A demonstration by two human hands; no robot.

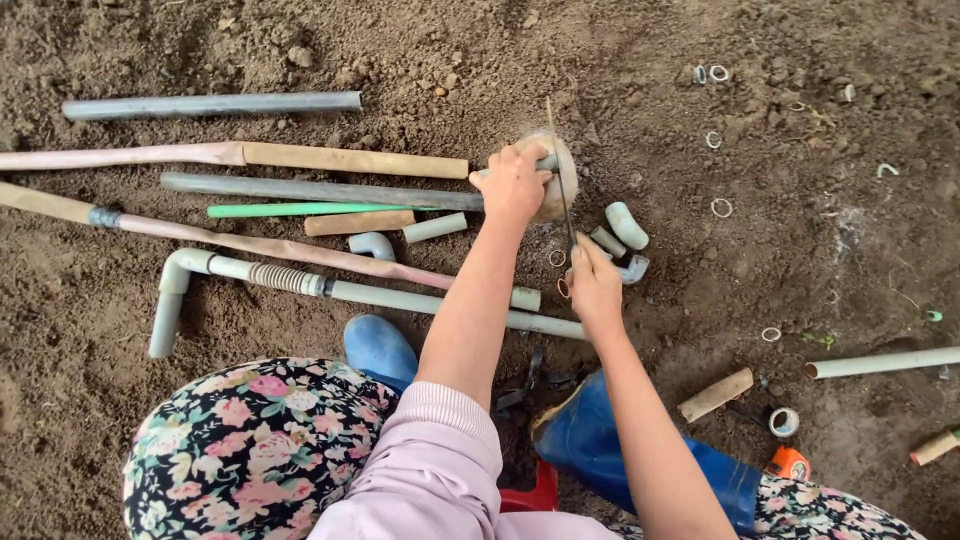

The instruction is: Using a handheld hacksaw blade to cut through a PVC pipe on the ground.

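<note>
My left hand [512, 183] grips the end of a long dark grey pipe [320, 190], pressing it against a rounded stone [558, 178] on the soil. My right hand [594, 284] holds the handle of a thin hacksaw blade [558, 170], which runs up and away across the pipe end beside my left hand. Short grey pipe elbows [626, 226] lie just right of the blade. A few small cut rings [556, 257] lie under it.
Several pipes lie on the dirt at left: a grey one [210, 104], a green rod [300, 210], a bent white pipe [350, 290]. Cut rings [720, 207] are scattered at right. A white pipe [880, 362], tape roll [784, 421] and blue boots [378, 348] are near.
</note>
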